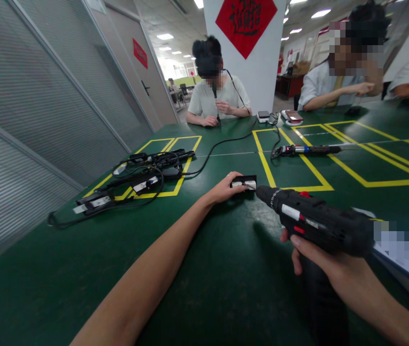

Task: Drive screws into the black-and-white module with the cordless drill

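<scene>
My right hand point(319, 254) is wrapped round the grip of a black cordless drill point(316, 218) with red buttons. The drill points left, and its tip reaches the right end of a small black box-like part point(244, 179) with white labels. Whether the bit touches that part I cannot tell. My left hand point(228, 187) grips the part from its left side and holds it on the green table point(204, 288). The fingers partly cover its left end.
Black devices with cables point(146, 175) lie at the left among yellow tape lines. A cabled screwdriver-like tool point(308, 150) rests beyond the drill. Papers point(406, 250) lie at the right edge. Across the table sit a person in white point(218, 98) and others at the right.
</scene>
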